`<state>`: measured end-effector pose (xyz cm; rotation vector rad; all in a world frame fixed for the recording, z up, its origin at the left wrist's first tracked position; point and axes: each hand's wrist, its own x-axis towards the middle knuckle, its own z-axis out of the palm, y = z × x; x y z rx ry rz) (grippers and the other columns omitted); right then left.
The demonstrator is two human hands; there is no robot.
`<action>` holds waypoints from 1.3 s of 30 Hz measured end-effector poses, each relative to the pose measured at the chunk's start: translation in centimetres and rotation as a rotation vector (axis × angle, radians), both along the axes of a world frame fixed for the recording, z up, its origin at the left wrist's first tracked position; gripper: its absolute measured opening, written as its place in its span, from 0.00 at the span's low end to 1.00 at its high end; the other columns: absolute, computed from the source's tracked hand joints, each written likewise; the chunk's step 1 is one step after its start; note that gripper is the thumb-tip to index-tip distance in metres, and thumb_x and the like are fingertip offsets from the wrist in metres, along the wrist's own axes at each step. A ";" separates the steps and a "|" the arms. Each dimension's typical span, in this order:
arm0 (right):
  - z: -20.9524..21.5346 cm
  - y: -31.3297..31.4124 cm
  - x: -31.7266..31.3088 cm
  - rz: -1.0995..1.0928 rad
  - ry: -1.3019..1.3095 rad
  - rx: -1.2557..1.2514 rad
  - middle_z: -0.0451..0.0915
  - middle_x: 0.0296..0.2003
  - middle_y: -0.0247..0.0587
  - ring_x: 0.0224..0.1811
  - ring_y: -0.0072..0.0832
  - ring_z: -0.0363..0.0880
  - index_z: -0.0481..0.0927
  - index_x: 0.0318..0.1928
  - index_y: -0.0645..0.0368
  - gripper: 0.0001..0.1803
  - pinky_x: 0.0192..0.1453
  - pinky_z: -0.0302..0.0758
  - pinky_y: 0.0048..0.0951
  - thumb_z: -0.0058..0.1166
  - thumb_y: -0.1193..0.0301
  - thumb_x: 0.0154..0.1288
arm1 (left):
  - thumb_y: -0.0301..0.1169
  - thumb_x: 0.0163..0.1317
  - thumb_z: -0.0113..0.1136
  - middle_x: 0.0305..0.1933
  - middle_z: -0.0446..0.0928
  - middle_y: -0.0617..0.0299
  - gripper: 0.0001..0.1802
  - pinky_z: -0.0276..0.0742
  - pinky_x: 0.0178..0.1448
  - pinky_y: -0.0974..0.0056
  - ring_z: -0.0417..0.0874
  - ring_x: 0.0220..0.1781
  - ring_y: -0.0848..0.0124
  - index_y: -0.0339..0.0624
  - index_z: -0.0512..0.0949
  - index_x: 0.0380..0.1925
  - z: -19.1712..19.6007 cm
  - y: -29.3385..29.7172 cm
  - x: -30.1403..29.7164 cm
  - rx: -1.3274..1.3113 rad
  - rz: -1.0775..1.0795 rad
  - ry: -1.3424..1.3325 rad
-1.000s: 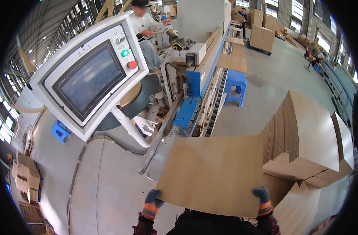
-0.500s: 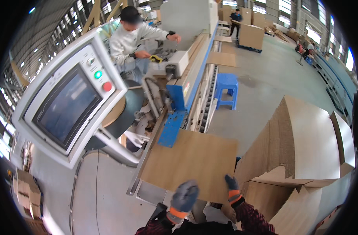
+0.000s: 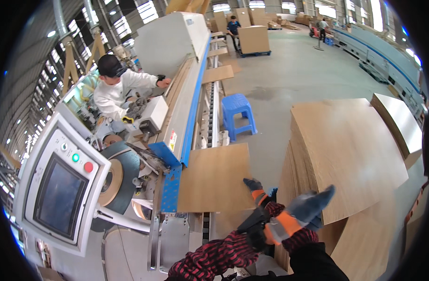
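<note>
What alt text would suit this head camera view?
A person's gloved left hand rests on a wooden panel lying on a long machine's feed track, the right hand lifted beside stacked panels.

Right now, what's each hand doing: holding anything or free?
Left hand: gloved, fingers flat against the near right corner of the wooden panel on the machine's feed bed; no closed grip.
Right hand: open, in the air, holding nothing.

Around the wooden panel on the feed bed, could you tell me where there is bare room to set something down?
Bare floor lies between the blue stool and the panel stack. The wooden panel fills the feed bed; left of it, the tape reel and control screen crowd in.
</note>
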<state>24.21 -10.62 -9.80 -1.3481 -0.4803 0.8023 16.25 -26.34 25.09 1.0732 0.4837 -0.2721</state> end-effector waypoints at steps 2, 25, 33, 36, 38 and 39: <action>-0.4 2.6 1.6 0.009 -0.228 -0.161 0.82 0.40 0.45 0.44 0.39 0.79 0.80 0.46 0.64 0.20 0.51 0.73 0.37 0.55 0.59 0.63 | 0.48 0.61 0.58 0.39 0.79 0.59 0.24 0.78 0.45 0.69 0.81 0.42 0.72 0.36 0.77 0.42 -0.5 -1.1 1.7 0.081 0.024 -0.068; 16.6 -35.1 -5.4 -0.223 0.091 0.308 0.78 0.47 0.37 0.50 0.32 0.75 0.75 0.51 0.58 0.16 0.56 0.72 0.35 0.45 0.64 0.68 | 0.27 0.56 0.62 0.50 0.76 0.54 0.25 0.76 0.53 0.58 0.80 0.49 0.63 0.33 0.70 0.55 -6.5 1.2 -38.7 -0.252 0.808 -0.093; 21.4 -38.7 -7.7 -0.027 0.101 0.332 0.78 0.46 0.36 0.50 0.30 0.75 0.74 0.52 0.59 0.16 0.54 0.73 0.35 0.45 0.65 0.68 | 0.30 0.60 0.60 0.48 0.78 0.57 0.21 0.76 0.54 0.62 0.80 0.50 0.68 0.34 0.73 0.52 -14.8 -7.1 -44.9 -0.344 0.962 -0.030; 20.3 -37.0 -7.7 0.072 0.134 0.300 0.78 0.46 0.35 0.50 0.30 0.75 0.73 0.52 0.59 0.16 0.54 0.74 0.35 0.45 0.65 0.68 | 0.29 0.61 0.58 0.49 0.78 0.57 0.16 0.75 0.56 0.63 0.79 0.51 0.68 0.35 0.75 0.49 -18.4 -7.3 -46.9 -0.307 1.140 -0.044; 18.5 -35.1 -8.3 0.132 0.152 0.261 0.78 0.46 0.35 0.49 0.29 0.75 0.73 0.53 0.59 0.16 0.54 0.74 0.35 0.46 0.66 0.68 | 0.28 0.63 0.54 0.48 0.79 0.57 0.13 0.75 0.56 0.63 0.80 0.49 0.66 0.36 0.77 0.47 -19.1 -4.4 -48.8 0.482 0.837 -0.208; 17.4 -34.2 -8.9 0.166 0.173 0.220 0.78 0.46 0.35 0.49 0.29 0.75 0.73 0.53 0.59 0.16 0.53 0.74 0.35 0.46 0.66 0.68 | 0.28 0.63 0.53 0.47 0.79 0.57 0.13 0.75 0.54 0.61 0.81 0.47 0.64 0.36 0.77 0.46 -18.9 -2.2 -49.7 1.332 0.654 -0.243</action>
